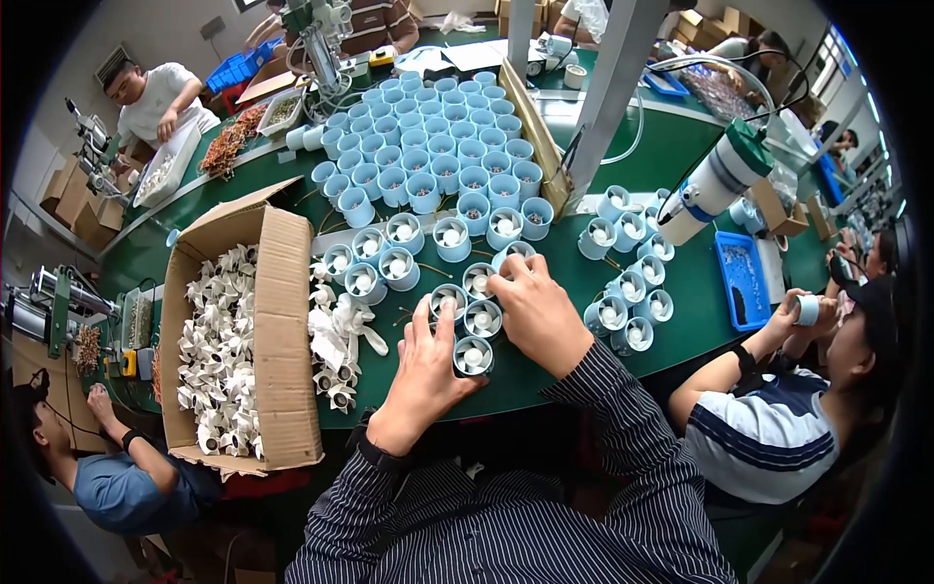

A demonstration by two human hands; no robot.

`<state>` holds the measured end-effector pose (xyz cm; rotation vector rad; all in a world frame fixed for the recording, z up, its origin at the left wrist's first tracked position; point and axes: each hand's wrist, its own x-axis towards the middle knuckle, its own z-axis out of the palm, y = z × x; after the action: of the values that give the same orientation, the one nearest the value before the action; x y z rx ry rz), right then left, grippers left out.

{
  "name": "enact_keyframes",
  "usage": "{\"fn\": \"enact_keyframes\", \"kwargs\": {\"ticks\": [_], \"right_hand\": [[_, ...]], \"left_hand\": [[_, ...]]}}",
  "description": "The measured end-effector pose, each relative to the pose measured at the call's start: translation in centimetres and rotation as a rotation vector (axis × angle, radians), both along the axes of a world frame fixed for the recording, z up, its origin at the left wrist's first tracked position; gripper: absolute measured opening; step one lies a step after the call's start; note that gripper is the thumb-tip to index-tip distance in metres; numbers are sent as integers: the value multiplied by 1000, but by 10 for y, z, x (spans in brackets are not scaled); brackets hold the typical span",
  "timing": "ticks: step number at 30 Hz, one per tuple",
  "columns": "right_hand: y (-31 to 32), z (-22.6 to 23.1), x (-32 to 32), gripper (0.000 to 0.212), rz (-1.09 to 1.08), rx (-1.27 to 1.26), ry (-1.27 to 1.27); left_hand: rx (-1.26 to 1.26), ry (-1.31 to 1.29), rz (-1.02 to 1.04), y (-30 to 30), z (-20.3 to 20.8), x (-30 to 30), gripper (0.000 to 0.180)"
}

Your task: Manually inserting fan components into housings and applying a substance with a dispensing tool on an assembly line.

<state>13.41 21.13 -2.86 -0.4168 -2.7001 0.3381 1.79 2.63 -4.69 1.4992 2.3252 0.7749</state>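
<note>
spreading, head view: left hand (420,365) wide against near blue cups (473,370)
right hand (538,313): fingers bent beside them; cannot tell if gripping
desk (696,336): green, under those cups, white fans (483,319) inside
carton (288,341): left, holding white fan pieces (219,341)

The table (566,274) was lit brightly and quite evenly; the window (843,56) at upper right looked pale. The lower part was dimmer. The middle was sharp, edges bent, corners black.
</note>
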Motion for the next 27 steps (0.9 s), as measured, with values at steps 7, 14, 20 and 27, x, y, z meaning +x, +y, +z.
{"fn": "enact_keyframes", "kwargs": {"ticks": [7,14,20,27], "right_hand": [[12,7,30,18,-83,49,-51],[28,4,51,33,-132,-33,-106],[34,11,54,37,-117,0,-127],[23,21,72,47,-113,-51,21]], "left_hand": [[9,-12,-95,24,-2,17,128],[-9,-75,-173,42,2,25,128],[67,-110,-211,36,-3,20,127],[61,-37,-203,23,6,3,131]]}}
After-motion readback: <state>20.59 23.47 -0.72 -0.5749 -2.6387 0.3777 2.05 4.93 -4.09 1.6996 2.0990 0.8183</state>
